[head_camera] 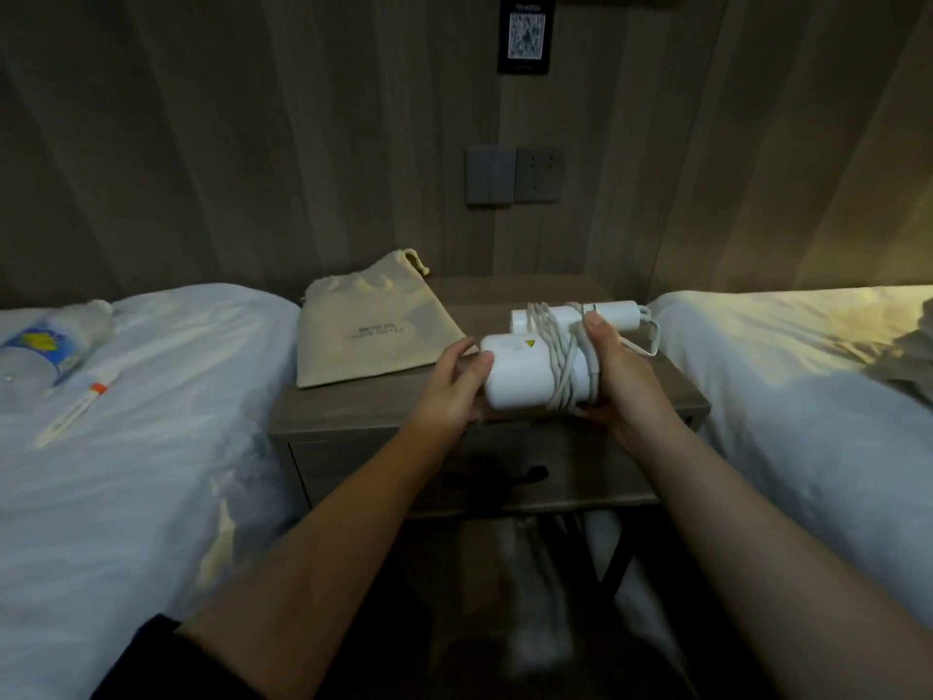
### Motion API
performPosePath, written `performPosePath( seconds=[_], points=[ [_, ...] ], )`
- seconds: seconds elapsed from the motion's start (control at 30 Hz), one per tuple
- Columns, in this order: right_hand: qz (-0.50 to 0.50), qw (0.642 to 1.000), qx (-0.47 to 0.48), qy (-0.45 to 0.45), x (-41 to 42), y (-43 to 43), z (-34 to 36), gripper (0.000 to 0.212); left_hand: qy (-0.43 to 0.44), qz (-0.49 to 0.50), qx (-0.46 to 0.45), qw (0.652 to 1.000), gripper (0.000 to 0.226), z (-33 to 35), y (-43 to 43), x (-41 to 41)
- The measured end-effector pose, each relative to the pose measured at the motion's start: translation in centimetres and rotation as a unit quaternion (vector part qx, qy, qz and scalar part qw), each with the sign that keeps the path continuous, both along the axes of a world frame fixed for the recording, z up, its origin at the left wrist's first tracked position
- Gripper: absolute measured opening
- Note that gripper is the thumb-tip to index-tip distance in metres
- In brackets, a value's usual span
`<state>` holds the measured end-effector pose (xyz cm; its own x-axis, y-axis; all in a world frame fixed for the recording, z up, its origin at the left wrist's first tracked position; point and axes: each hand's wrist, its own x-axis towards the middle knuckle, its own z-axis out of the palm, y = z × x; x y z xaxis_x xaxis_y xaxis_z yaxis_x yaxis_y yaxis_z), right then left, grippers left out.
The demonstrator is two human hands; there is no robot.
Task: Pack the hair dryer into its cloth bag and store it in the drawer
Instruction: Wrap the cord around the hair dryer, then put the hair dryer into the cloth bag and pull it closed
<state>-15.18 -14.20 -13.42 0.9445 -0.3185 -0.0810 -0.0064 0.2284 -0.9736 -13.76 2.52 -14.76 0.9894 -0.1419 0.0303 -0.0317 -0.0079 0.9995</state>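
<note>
A white folded hair dryer (pixel 520 371), its white cord wound round the body, is held just above the wooden nightstand (pixel 363 411). My left hand (pixel 454 384) grips its left end, thumb on top. My right hand (pixel 618 373) grips the right side over the cord coils, thumb across the top. The beige drawstring cloth bag (pixel 363 330) lies flat on the nightstand's left part, its mouth towards the wall, apart from both hands. The nightstand's drawer (pixel 363 477) below is closed, with a dark handle in the middle.
A white bed (pixel 151 447) on the left carries a water bottle (pixel 45 346) and a thin wrapped item (pixel 75 406). Another white bed (pixel 808 396) stands on the right. Wall switches and a socket (pixel 512 175) sit above the nightstand.
</note>
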Motion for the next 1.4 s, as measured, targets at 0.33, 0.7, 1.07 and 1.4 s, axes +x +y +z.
performPosePath(
  seconds=[0.33, 0.7, 1.07, 1.4],
  points=[
    [0.001, 0.997, 0.071, -0.030, 8.9, -1.5, -2.1, 0.055, -0.047, 0.121, 0.308, 0.943, 0.026, -0.9, 5.2, 11.2],
    [0.015, 0.995, 0.090, -0.047, 10.3, -3.0, -3.4, 0.063, 0.031, 0.100, 0.546, 0.831, 0.066, -0.2, -1.4, 18.8],
    [0.002, 0.989, 0.147, -0.030, 9.0, -3.7, -3.2, 0.060, -0.106, -0.046, 0.500, 0.858, 0.021, -0.3, 3.0, 14.1],
    [-0.064, 0.985, 0.151, -0.060, 5.5, -6.3, -2.7, 0.078, -0.220, -0.048, 0.587, 0.777, 0.019, -1.3, 8.1, 12.1]
  ],
)
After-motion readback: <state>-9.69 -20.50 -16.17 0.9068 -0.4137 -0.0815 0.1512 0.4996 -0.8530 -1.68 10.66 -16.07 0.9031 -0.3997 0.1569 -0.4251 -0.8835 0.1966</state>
